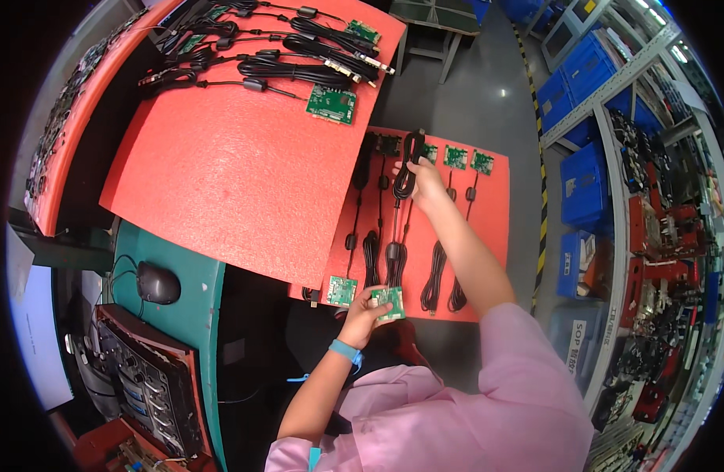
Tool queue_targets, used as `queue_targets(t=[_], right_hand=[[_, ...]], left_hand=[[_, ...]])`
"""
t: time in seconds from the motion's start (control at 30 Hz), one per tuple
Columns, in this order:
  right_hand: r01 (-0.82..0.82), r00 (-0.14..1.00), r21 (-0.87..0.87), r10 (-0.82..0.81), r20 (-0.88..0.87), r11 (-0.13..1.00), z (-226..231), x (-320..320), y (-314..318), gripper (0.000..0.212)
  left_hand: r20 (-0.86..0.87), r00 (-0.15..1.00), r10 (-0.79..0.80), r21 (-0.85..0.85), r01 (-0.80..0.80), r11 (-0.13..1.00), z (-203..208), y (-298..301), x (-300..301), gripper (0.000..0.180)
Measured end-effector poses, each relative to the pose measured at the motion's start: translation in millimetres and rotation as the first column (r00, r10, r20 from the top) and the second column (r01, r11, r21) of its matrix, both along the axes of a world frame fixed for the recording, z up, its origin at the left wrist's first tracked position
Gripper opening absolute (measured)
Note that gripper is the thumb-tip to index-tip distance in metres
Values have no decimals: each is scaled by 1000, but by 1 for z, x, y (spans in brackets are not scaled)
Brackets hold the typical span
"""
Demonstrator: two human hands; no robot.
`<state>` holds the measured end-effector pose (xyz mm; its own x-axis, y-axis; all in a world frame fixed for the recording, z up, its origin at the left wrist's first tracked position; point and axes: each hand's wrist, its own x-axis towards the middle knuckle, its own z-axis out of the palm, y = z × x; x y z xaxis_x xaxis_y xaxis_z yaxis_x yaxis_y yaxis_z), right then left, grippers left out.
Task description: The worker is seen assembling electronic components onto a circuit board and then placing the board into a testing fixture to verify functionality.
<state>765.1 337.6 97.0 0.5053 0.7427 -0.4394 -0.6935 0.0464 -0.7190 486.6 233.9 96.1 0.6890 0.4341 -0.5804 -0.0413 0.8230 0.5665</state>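
My left hand [363, 315], with a blue band on its wrist, pinches the edge of a green circuit board [390, 304] near the front of the lower red foam sheet [488, 228]. Farther off, my right hand [426, 182] is closed round a coiled black cable [409, 169]. A lead with a thick black cylinder [393, 253] runs between the coil and the board. Close by my left hand, another green board [342, 290] lies on the foam. More boards, such as the far green one [456, 156], and bundled black cables [434, 277] lie around both hands.
A higher red foam surface [220, 173] on the left carries cable bundles [299, 69] and a green board [331, 105]. Below it, a mouse [158, 282] rests on a green desk [190, 271]. Shelving [614, 94] with blue bins [584, 182] lines the right.
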Motion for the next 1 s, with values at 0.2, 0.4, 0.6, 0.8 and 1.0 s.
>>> queue_targets(t=[0.2, 0.4, 0.6, 0.8, 1.0], right_hand=[[22, 993, -77, -13, 121, 997, -56, 10, 28, 23], [120, 831, -315, 78, 551, 942, -89, 41, 48, 27], [198, 561, -449, 274, 781, 871, -55, 6, 26, 44], [41, 206, -792, 771, 603, 609, -20, -86, -96, 45], [61, 247, -754, 722, 646, 654, -35, -98, -117, 54]], left_hand=[[-212, 958, 194, 382, -101, 919, -20, 0, 15, 50], [-255, 967, 8, 319, 77, 944, -20, 7, 16, 53], [-236, 970, 55, 286, 15, 958, -17, 15, 5, 50], [-124, 978, 168, 41, -164, 986, -23, 23, -1, 47], [-76, 963, 258, -49, -262, 964, -13, 18, -2, 49]])
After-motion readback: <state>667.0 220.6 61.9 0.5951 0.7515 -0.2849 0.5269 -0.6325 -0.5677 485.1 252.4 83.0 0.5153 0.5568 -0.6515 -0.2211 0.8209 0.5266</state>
